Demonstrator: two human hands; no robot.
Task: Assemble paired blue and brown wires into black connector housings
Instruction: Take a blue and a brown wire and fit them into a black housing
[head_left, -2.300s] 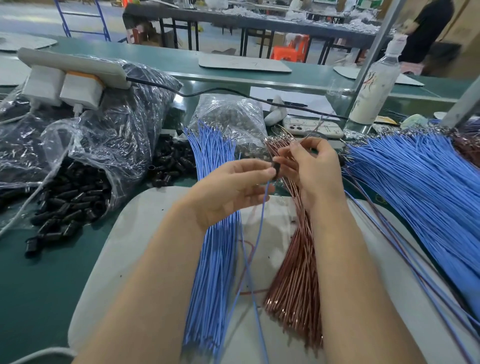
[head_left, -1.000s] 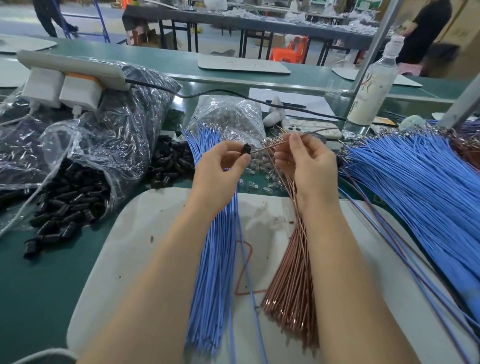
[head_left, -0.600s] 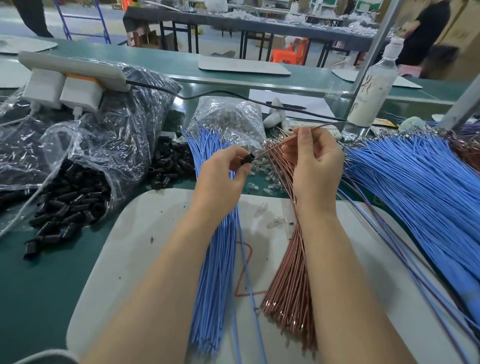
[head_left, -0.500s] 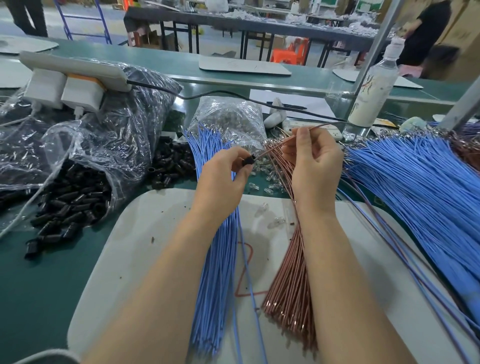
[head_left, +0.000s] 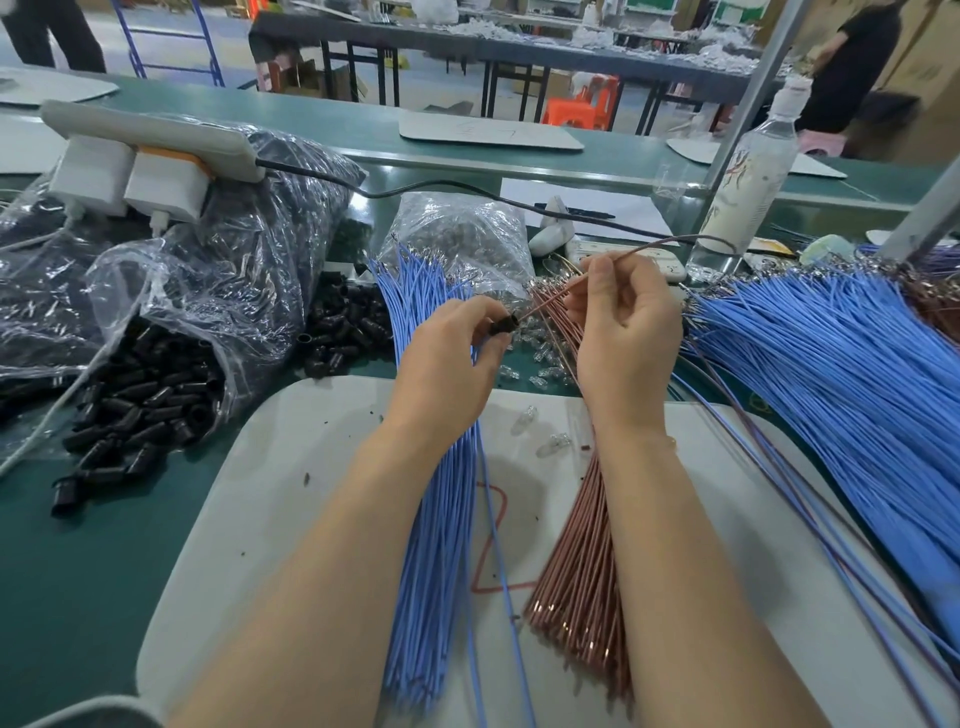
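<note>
Over the white work mat (head_left: 291, 467), my left hand (head_left: 447, 364) pinches the small black plastic connector housing (head_left: 503, 326) steady while my right hand (head_left: 623, 327), fingers curled, nips a thin brown wire (head_left: 550, 298) near its tip, likely to feed it straight in.

The blue wires (head_left: 441, 545) have smooth plastic skin. The brown wires (head_left: 582, 587) shine like metal. The black housings (head_left: 150, 400) on the left are dull plastic, inside a crinkly, shiny clear bag (head_left: 244, 280). The green surface (head_left: 78, 571) looks matt.
</note>
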